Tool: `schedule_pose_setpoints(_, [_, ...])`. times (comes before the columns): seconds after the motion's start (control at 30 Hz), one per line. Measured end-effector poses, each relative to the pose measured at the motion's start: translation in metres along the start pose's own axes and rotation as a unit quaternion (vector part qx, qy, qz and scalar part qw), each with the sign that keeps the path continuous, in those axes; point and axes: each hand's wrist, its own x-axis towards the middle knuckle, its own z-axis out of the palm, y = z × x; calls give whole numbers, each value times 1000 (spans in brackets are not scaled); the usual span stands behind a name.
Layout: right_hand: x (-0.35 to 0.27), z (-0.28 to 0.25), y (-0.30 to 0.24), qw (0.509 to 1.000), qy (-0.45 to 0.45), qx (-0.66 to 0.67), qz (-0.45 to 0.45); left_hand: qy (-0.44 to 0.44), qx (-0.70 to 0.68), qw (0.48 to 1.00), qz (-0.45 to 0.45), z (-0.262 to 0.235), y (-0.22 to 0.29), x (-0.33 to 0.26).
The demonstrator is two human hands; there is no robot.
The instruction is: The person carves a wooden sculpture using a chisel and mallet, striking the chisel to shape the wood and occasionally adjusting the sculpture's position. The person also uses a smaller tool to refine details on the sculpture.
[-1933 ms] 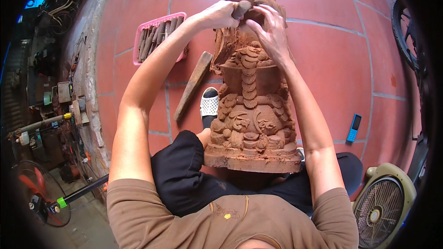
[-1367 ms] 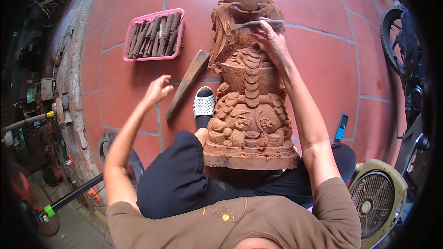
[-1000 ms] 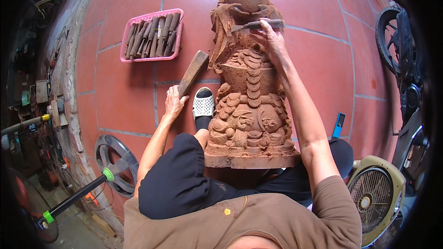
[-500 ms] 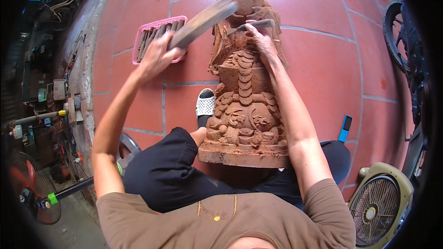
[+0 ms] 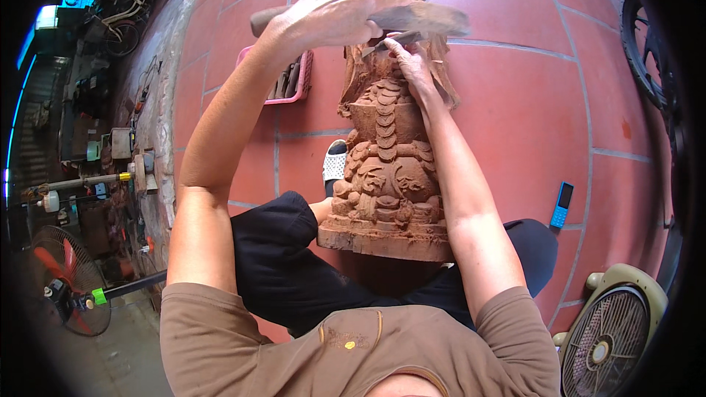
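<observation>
A reddish-brown wood carving point(image 5: 388, 121) lies lengthwise before me, its base toward my lap and its figure's head at the far end. My left hand point(image 5: 334, 16) is closed round a long wooden mallet point(image 5: 437, 19), blurred by motion, held crosswise above the upper part of the carving. Just below the mallet, my right hand point(image 5: 413, 66) pinches a chisel point(image 5: 404, 38), whose dark blade points left against the figure's chest. Part of the chisel's handle is hidden close under the mallet; whether the two touch I cannot tell.
A pink basket point(image 5: 303, 84) with several chisels is left of the carving, partly behind my left forearm. A blue phone point(image 5: 562, 204) and a box fan point(image 5: 607, 338) are at right. A red-bladed fan point(image 5: 68, 279) and tools line the left; a black wheel point(image 5: 636, 51) stands far right.
My left hand and the mallet have swung right, from beside the basket to over the chisel, and the mallet now lies nearly level. My right hand keeps the chisel in about the same spot.
</observation>
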Motion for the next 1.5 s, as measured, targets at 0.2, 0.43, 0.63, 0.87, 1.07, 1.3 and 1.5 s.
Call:
schedule_pose_setpoints(0.2, [2,-1,4,998,-10,-44,-52,-16,47,998,32,1,1,-7])
schedule_pose_setpoints(0.43, [-3,3,0,999,-21,-34,-12,36,29,999,17,5,-5,-16])
schedule_pose_setpoints(0.63, [1,1,-2,1000,-16,-5,-3,71,-32,996,42,3,-8,-15])
schedule_pose_setpoints(0.87, [6,-3,-3,999,1,-39,30,12,26,1000,-3,-7,11,-16])
schedule_pose_setpoints(1.07, [1,-1,1,999,-26,-39,0,34,53,998,3,8,-8,-19])
schedule_pose_setpoints(1.3, [7,-4,-5,998,-15,53,20,147,-98,984,-28,-8,-42,-56])
schedule_pose_setpoints(1.5, [16,9,-28,993,-108,-38,-28,227,-451,851,-146,15,-70,-106])
